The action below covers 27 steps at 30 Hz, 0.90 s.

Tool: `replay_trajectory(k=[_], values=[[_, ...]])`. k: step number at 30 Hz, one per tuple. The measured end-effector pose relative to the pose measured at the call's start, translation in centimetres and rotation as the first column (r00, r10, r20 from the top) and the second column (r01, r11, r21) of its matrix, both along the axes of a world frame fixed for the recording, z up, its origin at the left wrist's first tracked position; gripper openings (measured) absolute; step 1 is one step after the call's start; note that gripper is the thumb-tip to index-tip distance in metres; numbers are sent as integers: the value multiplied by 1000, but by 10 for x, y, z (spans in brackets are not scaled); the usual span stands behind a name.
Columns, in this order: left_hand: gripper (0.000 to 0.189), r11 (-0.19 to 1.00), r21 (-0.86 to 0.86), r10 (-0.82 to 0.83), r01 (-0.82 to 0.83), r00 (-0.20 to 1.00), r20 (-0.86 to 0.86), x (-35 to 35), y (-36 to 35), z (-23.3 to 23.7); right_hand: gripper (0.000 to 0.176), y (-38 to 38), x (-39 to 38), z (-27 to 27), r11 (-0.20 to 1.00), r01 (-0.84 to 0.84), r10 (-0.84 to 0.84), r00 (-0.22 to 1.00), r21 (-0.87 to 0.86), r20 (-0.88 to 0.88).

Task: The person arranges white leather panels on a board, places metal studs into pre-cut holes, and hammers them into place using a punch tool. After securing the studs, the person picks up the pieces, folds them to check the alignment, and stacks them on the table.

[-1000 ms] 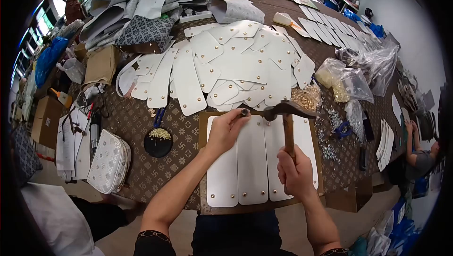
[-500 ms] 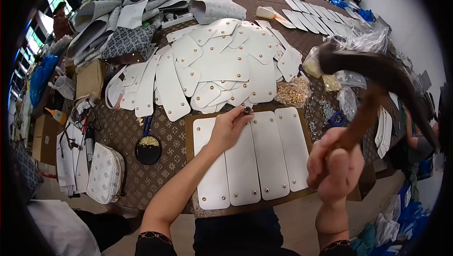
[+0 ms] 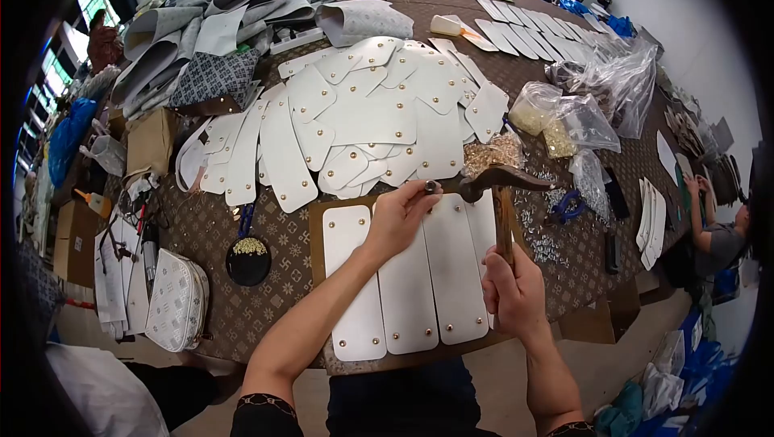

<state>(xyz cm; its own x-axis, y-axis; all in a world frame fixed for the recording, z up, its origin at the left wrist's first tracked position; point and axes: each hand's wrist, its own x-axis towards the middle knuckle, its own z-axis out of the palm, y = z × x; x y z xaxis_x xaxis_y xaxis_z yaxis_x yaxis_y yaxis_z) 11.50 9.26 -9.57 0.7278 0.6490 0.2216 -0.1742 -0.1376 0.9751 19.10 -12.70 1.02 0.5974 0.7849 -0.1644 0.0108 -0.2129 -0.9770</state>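
My left hand pinches a short metal rivet setter upright near the far end of the white panels. Several long white panels with gold rivets at their ends lie side by side on a brown board. In my right hand is a hammer, gripped by its wooden handle. Its dark head is just right of the setter, over the panels' far edge. The rightmost panel is partly hidden behind my right hand.
Beyond the board rises a heap of riveted white pieces. A bag of copper-coloured rivets, scattered small metal parts and blue-handled pliers lie right. On the left are a black dish and a white patterned case. A co-worker is at far right.
My right hand has swung the hammer down and left, from raised at the right to close beside the setter. My left hand keeps its pinch on the setter. The view has shifted slightly.
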Motion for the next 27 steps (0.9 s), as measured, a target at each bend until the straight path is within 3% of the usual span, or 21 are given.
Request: replay_trajectory(k=[4, 7, 8, 9, 10, 12, 13, 14, 15, 16, 17, 19, 20, 23, 27], values=[[16, 999, 32, -17, 21, 993, -118, 5, -2, 0, 24, -2, 7, 14, 997, -76, 78, 995, -35, 58], [16, 998, 57, -5, 11, 995, -105, 3, -2, -2, 24, -2, 5, 57, 995, -64, 54, 991, 77, 123], [16, 997, 82, 1, 6, 996, -89, 4, -2, -2, 24, -1, 4, 63, 925, -36, -16, 991, 378, 134], [16, 995, 105, 10, -2, 997, -71, 4, -2, -2, 24, 3, 3, 67, 767, -16, -84, 989, 641, 125], [16, 994, 105, 11, -4, 998, -69, 3, -3, -2, 30, 17, 3, 61, 675, -32, -110, 984, 737, 143], [16, 993, 118, 25, -15, 996, -83, 3, -4, -2, 34, 21, 7, 37, 966, -64, -38, 921, 249, 387], [16, 993, 119, 33, -24, 997, -71, 4, -3, -3, 33, 28, 28, 14, 970, -185, 240, 794, -155, 558], [17, 988, 152, 36, -16, 991, -130, -1, -5, -7, 33, 20, 23, 5, 972, -176, 235, 799, -158, 553], [17, 980, 201, 40, -4, 984, -174, 0, 0, -6, 32, 11, 16, -2, 970, -138, 206, 905, -200, 372], [17, 977, 211, 70, -41, 989, -133, 10, 10, 3, 31, 13, 25, -1, 958, -142, 196, 958, -249, 207], [17, 986, 167, 41, -23, 993, -108, 7, 4, 3, 31, 4, 21, -2, 953, -144, 200, 959, -266, 199], [17, 996, 89, -21, 25, 998, -56, 8, -5, 3, 30, -7, 18, -2, 997, 43, -40, 998, -68, 45], [17, 996, 82, -32, 37, 998, -60, 12, -9, 2, 28, -12, 20, -7, 997, 71, -70, 997, 18, -35], [19, 996, 40, -78, 76, 996, 50, 34, -14, 1, 26, -21, 26, -7, 996, 93, -93, 996, 11, -5], [17, 995, -24, -97, 97, 995, -13, 46, -19, -3, 25, -25, 29, 7, 998, 64, -63, 998, -18, 32]])
